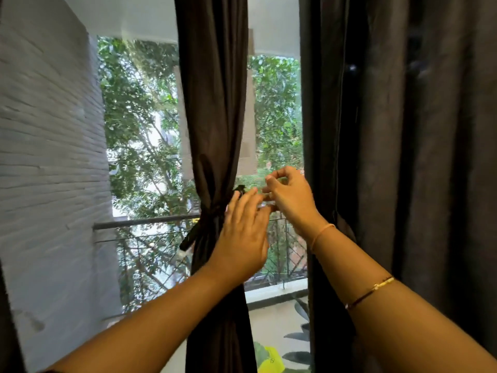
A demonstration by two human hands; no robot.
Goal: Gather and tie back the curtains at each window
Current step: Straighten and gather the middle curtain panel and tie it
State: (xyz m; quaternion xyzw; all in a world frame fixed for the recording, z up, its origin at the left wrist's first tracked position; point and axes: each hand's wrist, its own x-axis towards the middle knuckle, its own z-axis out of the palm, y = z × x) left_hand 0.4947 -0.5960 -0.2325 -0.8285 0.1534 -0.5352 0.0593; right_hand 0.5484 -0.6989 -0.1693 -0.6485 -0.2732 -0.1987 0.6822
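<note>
Hanging down the middle of the frame, the gathered curtain [215,117] was cinched at its waist by one dark tie-back [205,220], with a loose end sticking out to the lower left. Open glass lay on both sides of it. A wide strip ran left as far as the grey brick wall [48,157], and a narrower strip on the right was bounded by the second curtain [403,157], hanging loose along the right of the frame.

Both arms reached up from the bottom edge into that narrower gap. The left hand [242,235] had its fingers nearly straight, tips at the gathered curtain's right edge beside the tie-back, grasping nothing. The right hand [291,196] hovered just right of it with fingers curled; whether it pinched anything could not be told.

Two curtains, one tie-back, and two bands on the right arm: a thread [322,232] and a bracelet [373,290].
</note>
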